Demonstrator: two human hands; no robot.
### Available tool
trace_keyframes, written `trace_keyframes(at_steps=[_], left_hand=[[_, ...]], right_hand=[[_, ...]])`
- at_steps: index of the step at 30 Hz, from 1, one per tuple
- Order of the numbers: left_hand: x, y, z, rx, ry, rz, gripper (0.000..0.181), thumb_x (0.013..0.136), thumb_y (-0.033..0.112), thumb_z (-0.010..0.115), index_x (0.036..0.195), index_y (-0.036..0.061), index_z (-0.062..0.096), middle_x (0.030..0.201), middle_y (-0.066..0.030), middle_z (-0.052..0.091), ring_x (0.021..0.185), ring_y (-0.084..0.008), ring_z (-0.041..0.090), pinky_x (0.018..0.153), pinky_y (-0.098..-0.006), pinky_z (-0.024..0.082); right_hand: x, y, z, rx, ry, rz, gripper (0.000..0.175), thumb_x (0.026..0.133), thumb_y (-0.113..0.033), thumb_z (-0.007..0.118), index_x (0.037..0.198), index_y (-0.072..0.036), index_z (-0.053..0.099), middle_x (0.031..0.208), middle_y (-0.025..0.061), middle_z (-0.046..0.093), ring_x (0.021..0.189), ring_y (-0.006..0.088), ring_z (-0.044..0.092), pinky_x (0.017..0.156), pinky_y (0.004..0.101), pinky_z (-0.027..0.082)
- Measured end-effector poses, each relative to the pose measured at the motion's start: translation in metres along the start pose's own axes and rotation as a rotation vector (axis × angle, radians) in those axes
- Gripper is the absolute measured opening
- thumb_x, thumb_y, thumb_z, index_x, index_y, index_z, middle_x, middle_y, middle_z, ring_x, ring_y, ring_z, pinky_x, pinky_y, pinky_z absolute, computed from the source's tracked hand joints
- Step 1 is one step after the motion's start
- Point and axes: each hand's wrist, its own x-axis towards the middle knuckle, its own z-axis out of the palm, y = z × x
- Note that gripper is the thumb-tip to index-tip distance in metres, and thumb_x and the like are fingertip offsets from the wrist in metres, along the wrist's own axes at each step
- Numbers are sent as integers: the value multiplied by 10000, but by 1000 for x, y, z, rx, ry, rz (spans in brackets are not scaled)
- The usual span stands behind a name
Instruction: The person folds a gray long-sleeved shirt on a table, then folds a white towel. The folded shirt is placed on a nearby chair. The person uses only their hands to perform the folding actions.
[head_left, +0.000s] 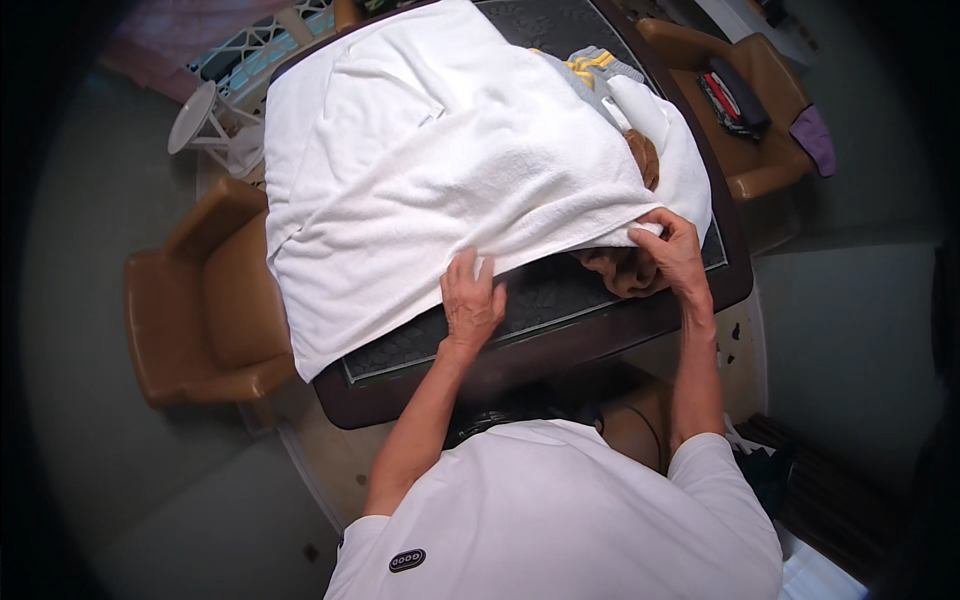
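Observation:
A large white terry towel (450, 165) lies spread and creased over most of the table, its left corner hanging past the edge. My right hand (671, 244) pinches the towel's near right edge between thumb and fingers. My left hand (472, 300) rests with fingers apart on the near edge, further left. Under and beside my right hand lies a bunched dark brown cloth (626, 271). Past the towel's right side show a lighter brown fabric piece (643, 157), another white cloth (679, 172) and a grey knit garment with yellow stripes (589, 75), all partly covered.
The dark table (540, 349) has a glass-topped, patterned surface. A brown armchair (217, 300) stands at the left. Another armchair (765, 97) at the far right holds folded clothes (731, 97) and a purple cloth (814, 139). A white round-topped stool (193, 120) is at the far left.

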Motion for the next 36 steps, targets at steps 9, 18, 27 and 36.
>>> trace_keyframes(at_steps=[9,18,27,36], left_hand=[[1,11,13,7,-23,-62,442,671,66,684,1104,21,600,1241,-219,494,1165,-391,455,922,-476,393],[-3,4,-12,-140,-71,-27,420,678,100,747,1078,46,634,1247,-214,535,1194,-377,478,950,-449,400],[-23,-53,-39,36,173,-235,346,721,83,699,1045,-10,620,1068,-181,598,990,-367,557,846,-442,454],[-3,-70,-34,-78,169,-315,365,719,90,728,1061,21,621,1008,-144,581,924,-341,556,768,-417,477]], right_hand=[[-3,11,-2,-376,282,-222,157,810,-117,679,896,14,669,781,77,638,650,144,582,624,291,469],[-23,36,16,-474,426,-167,166,841,-73,611,983,-1,663,730,110,609,644,204,572,629,309,458],[-40,21,69,-173,297,-215,96,843,-86,679,854,1,640,600,-25,514,561,43,459,528,221,403],[81,-77,138,-755,-4,-642,241,794,-114,655,1024,-45,653,678,124,626,623,265,617,608,358,491]])
